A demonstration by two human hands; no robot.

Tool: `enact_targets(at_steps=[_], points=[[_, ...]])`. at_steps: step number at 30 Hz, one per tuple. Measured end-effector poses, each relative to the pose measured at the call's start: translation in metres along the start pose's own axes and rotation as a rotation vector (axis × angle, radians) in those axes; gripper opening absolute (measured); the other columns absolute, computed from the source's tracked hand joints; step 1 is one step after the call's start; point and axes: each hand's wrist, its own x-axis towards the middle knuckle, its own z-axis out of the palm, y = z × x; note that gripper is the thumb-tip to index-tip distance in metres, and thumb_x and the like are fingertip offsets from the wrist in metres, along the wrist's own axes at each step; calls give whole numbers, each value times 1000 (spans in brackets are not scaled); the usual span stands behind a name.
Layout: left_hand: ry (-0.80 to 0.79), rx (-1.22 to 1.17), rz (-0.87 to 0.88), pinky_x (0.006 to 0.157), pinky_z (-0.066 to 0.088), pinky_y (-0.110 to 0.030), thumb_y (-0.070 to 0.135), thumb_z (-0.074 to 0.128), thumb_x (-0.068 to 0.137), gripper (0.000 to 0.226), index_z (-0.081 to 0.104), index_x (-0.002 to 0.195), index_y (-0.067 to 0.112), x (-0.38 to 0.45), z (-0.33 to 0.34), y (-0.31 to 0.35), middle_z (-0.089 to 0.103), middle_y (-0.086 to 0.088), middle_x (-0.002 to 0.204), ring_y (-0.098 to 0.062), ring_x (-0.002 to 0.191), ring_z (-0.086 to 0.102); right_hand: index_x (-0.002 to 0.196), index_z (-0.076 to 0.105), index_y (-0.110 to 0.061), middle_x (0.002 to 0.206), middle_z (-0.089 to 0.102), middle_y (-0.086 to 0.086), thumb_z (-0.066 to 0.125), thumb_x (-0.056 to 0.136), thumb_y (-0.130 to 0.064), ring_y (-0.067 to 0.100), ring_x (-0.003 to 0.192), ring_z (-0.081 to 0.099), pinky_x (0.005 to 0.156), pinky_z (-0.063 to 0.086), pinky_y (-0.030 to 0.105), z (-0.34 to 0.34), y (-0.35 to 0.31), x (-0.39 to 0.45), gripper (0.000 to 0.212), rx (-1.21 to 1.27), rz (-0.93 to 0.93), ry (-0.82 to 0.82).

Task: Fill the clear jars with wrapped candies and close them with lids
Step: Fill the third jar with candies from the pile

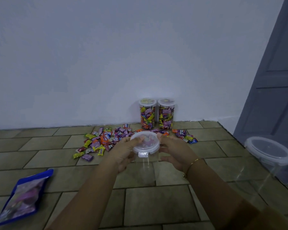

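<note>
Head view: left hand and right hand each curl round an empty clear plastic jar, held above the tiled floor, its white clip lid still on. Two filled, lidded jars stand against the wall at the floor's far edge; loose wrapped candies lie scattered just before them. Another empty lidded jar sits near the right edge. Risk, judged: slick clear wall may slip when the clip snaps open; jar could drop onto candies.

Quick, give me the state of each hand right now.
Left hand: grips the empty clear jar at its lid.
Right hand: grips the same jar's other side.
</note>
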Motion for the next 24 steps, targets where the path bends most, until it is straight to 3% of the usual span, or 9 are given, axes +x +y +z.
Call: enact_targets(at_steps=[3, 7, 9, 11, 12, 16, 19, 21, 24], points=[[44, 75, 99, 76, 49, -33, 27, 64, 87, 24, 57, 106, 14, -5, 2, -2, 67, -6, 98, -20, 84, 61, 109, 62, -7, 107, 66, 14, 59, 91, -33, 27, 92, 62, 78, 53, 46, 2, -2, -1, 33, 68, 15, -11], [96, 187, 196, 78, 51, -36, 32, 57, 92, 22, 60, 108, 18, -10, 7, -2, 66, -5, 100, -21, 87, 62, 109, 61, -8, 110, 66, 15, 60, 90, -33, 29, 91, 64, 92, 47, 59, 4, -2, 0, 32, 64, 23, 0], [122, 257, 237, 78, 49, -35, 36, 52, 95, 26, 63, 109, 18, -10, 9, 1, 66, -3, 102, -22, 93, 61, 110, 60, -9, 108, 65, 14, 60, 90, -33, 29, 91, 63, 89, 48, 59, 5, -4, 0, 31, 65, 14, 6], [167, 287, 223, 76, 50, -34, 44, 47, 96, 35, 63, 112, 17, -10, 9, 4, 63, -4, 109, -25, 99, 59, 112, 57, -9, 109, 65, 14, 57, 92, -32, 26, 89, 63, 76, 52, 49, 6, -6, 0, 30, 55, 7, 27], [172, 283, 193, 79, 52, -37, 47, 45, 95, 36, 63, 109, 18, -11, 10, 5, 63, -5, 109, -28, 101, 60, 113, 56, -9, 110, 64, 14, 54, 94, -32, 26, 90, 63, 73, 52, 46, 6, -7, 1, 30, 47, 10, 40], [127, 241, 156, 98, 44, -49, 44, 42, 97, 29, 62, 91, 24, -11, 10, 4, 64, -10, 94, -28, 92, 59, 106, 52, -16, 113, 63, 13, 46, 97, -35, 31, 101, 62, 85, 43, 53, 6, -8, 2, 22, 14, 52, 74], [101, 184, 151, 85, 50, -39, 43, 40, 99, 25, 61, 95, 29, -13, 10, 4, 64, -5, 104, -24, 100, 60, 103, 50, -18, 103, 63, 10, 45, 98, -33, 28, 93, 60, 84, 37, 56, 5, -13, 0, 17, 35, 79, 76], [63, 136, 154, 71, 49, -29, 41, 38, 100, 23, 59, 93, 33, -14, 11, 5, 62, 3, 101, -17, 96, 61, 112, 49, -17, 94, 62, 5, 44, 98, -32, 25, 87, 59, 90, 34, 61, 4, -16, 0, 21, 52, 96, 61], [49, 122, 141, 67, 47, -27, 42, 39, 100, 22, 59, 94, 33, -16, 11, 5, 64, 7, 95, -13, 88, 63, 117, 47, -19, 103, 59, 5, 44, 97, -32, 28, 95, 58, 96, 27, 67, 3, -18, 0, 24, 37, 120, 60]])
